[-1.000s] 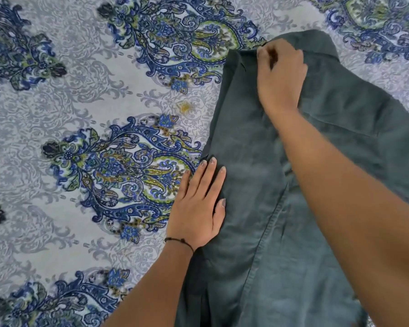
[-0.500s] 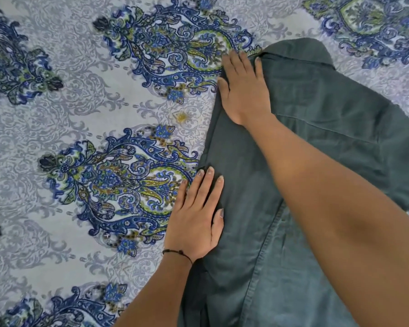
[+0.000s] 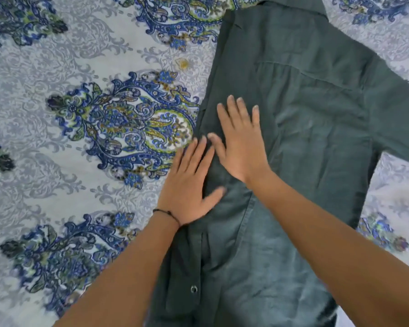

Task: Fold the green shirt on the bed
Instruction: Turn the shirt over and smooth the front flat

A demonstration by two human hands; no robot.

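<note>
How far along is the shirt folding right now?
Done: the green shirt lies on the patterned bedsheet with its left side folded in, giving a straight edge. In hand: the left hand and right hand lie flat on that fold, apparently pressing it smooth. Left: the far sleeve is spread out unfolded, and the body has not been folded up.

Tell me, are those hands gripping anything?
Nothing is gripped. The left hand and right hand lie flat, fingers spread, on the dark green cotton shirt's folded left edge.
</note>
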